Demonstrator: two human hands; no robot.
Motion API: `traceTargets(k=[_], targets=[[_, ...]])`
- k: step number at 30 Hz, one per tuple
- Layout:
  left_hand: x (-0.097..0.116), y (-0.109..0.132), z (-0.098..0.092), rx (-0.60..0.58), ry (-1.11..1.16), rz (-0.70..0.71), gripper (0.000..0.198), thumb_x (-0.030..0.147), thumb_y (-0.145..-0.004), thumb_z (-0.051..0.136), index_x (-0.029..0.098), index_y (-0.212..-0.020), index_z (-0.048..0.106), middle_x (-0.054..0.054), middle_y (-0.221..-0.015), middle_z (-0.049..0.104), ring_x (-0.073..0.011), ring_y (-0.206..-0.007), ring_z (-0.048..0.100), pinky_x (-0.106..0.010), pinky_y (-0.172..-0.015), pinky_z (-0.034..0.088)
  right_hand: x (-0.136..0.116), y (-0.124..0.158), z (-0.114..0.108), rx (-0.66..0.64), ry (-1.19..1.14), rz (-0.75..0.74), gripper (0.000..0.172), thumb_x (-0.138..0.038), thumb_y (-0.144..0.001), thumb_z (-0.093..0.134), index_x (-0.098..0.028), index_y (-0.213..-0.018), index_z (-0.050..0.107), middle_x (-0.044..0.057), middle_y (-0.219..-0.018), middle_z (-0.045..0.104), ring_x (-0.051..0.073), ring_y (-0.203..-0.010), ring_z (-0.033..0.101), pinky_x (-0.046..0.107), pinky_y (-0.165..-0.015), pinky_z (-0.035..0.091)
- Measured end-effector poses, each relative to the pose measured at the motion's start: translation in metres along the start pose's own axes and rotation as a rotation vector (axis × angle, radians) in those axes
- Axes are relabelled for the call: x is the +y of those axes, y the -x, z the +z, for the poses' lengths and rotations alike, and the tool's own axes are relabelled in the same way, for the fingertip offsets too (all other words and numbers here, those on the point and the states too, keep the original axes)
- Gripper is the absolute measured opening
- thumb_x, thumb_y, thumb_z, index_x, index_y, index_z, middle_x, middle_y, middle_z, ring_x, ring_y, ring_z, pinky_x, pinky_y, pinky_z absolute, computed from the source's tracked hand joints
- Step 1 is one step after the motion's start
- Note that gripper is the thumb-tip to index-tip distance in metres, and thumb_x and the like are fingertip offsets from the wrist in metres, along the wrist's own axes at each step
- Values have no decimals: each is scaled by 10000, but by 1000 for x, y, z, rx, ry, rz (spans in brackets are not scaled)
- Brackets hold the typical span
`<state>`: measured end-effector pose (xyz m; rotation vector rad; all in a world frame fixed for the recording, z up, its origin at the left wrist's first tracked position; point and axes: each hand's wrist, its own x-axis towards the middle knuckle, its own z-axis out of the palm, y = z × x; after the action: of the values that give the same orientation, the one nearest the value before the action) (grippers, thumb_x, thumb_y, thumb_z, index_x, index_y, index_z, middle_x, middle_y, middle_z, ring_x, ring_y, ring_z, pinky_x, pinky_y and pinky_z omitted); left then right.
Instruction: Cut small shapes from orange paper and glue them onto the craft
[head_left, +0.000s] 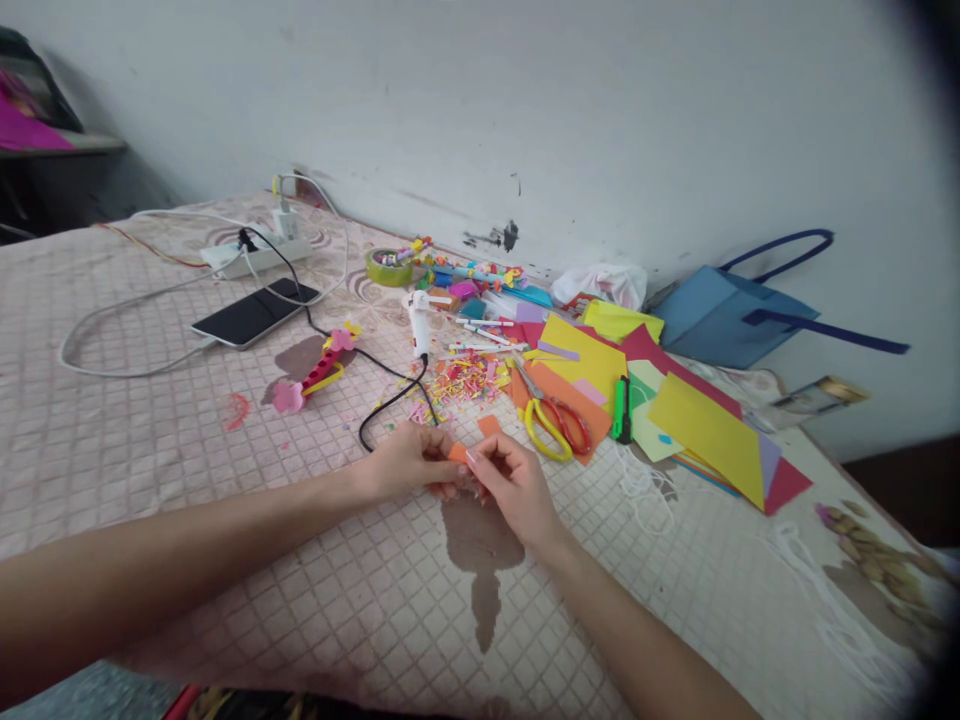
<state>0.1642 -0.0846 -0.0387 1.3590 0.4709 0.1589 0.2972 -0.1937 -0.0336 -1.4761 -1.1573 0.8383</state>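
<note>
Between my two hands is a small piece of orange paper [458,454]. My left hand [409,460] pinches its left side, fingers closed. On the other side, the thumb and fingers of my right hand [517,485] press together on it. Just beyond lies another orange paper strip [489,426] on the cloth. Scissors with yellow and red handles [555,425] rest on orange paper to the right of my hands. A white glue gun [418,322] with a black cord stands behind them, beside a heap of coloured paper bits [465,385].
Coloured sheets [705,430], a green cutter [622,410] and white string [645,490] lie to the right, near a blue bag [735,315]. At left are a phone [255,312], a power strip [255,255] and a pink-and-red paper craft [315,375]. Tape [389,268] sits at the back.
</note>
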Motion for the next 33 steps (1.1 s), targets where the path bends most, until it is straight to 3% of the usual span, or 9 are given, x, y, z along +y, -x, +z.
traceTargets(k=[5, 11, 17, 20, 25, 30, 33], targets=[[3, 3, 1, -1, -2, 27, 267, 342, -665, 727, 106, -698, 606, 2, -612, 654, -92, -518, 608, -210, -534, 499, 0, -1, -1, -17, 0, 0, 217, -335, -830, 570, -176, -686, 539, -44, -559, 531, 73, -454, 466, 183, -430, 376], [6, 1, -2, -54, 64, -16, 347, 444, -781, 594, 102, -820, 637, -78, -813, 707, -109, -611, 637, -235, -602, 510, 7, -5, -2, 16, -160, 117, 237, -368, -818, 574, -187, -681, 508, -68, -518, 483, 64, -414, 428, 168, -386, 354], [1, 0, -1, 75, -99, 135, 353, 479, -783, 570, 131, -731, 550, 7, -582, 598, -102, -523, 580, -224, -530, 480, 12, -7, -1, -23, -188, 155, 252, -404, -801, 590, -182, -710, 514, -68, -520, 486, 61, -406, 428, 164, -377, 350], [-1, 2, -1, 113, -176, 189, 347, 476, -805, 536, 137, -731, 529, 11, -574, 570, -102, -521, 561, -216, -510, 459, 13, -6, 0, -83, -143, 132, 264, -411, -799, 593, -182, -704, 501, -61, -537, 498, 66, -416, 437, 174, -391, 356], [2, 4, 0, 141, -269, 151, 345, 481, -835, 464, 156, -722, 498, 13, -574, 554, -112, -509, 551, -220, -479, 434, 7, -8, -10, -114, 94, 45, 266, -399, -863, 499, -182, -710, 522, -33, -582, 546, 86, -441, 458, 201, -421, 358], [11, 10, 1, 222, -606, 142, 312, 421, -833, 450, 159, -681, 524, 16, -570, 534, -98, -484, 480, -213, -452, 330, 7, -20, -34, 142, 620, -206, 129, -285, -857, 518, -188, -789, 571, 17, -750, 600, 152, -664, 548, 264, -618, 433], [10, 13, 2, 312, -804, 193, 242, 382, -741, 574, 171, -647, 500, 31, -561, 509, -104, -518, 450, -220, -473, 285, 14, -25, -41, 154, 817, -232, 95, -207, -807, 558, -194, -897, 583, 53, -896, 599, 182, -745, 570, 314, -694, 460]])
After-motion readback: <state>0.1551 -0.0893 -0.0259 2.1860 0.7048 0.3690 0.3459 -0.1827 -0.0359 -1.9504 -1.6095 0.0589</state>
